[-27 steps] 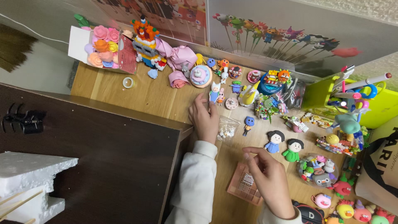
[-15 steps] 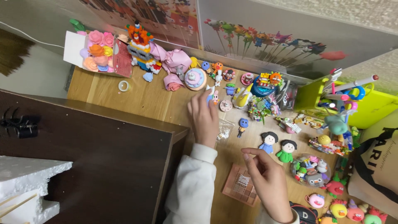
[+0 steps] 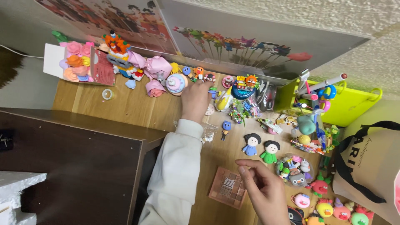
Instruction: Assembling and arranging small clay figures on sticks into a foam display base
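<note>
Far left: white foam block [image 3: 18, 193], matte, chipped edge; dark brown cabinet top [image 3: 75, 166], flat, low sheen. Behind it, white box [image 3: 52, 60] w/ soft clay roses [image 3: 75, 62] in pink, orange, yellow. Clear tape roll [image 3: 108, 94] flat on light wood tabletop [image 3: 133, 106], visible grain. Block-built figure [image 3: 118, 52], multicolour, next to pink crumpled clay shapes [image 3: 156, 66]. Round pastel cake model [image 3: 176, 83], pink/blue, smooth, upright just left of left hand [image 3: 195, 100]. Left hand, white knit sleeve, stretched toward back row, fingertips at tiny dark round figurine [image 3: 209, 77]; grasp or mere touch — cannot tell. Small clear plastic bag [image 3: 208, 132] beside sleeve. Pink ridged square mat [image 3: 228, 192] near front edge. Right hand [image 3: 262, 189] just right of mat, fingers curled loosely, thumb and forefinger close, nothing seen held. Blue doll [image 3: 251, 144] and green doll [image 3: 270, 151], black hair, matte clay, lying side by side. Round dish of mini animals [image 3: 293, 170]. Lime plastic bin [image 3: 346, 104] w/ pens. Far right: canvas tote [image 3: 366, 166], black trim. Rear: glossy picture boards [image 3: 250, 37], rough plaster wall.
</note>
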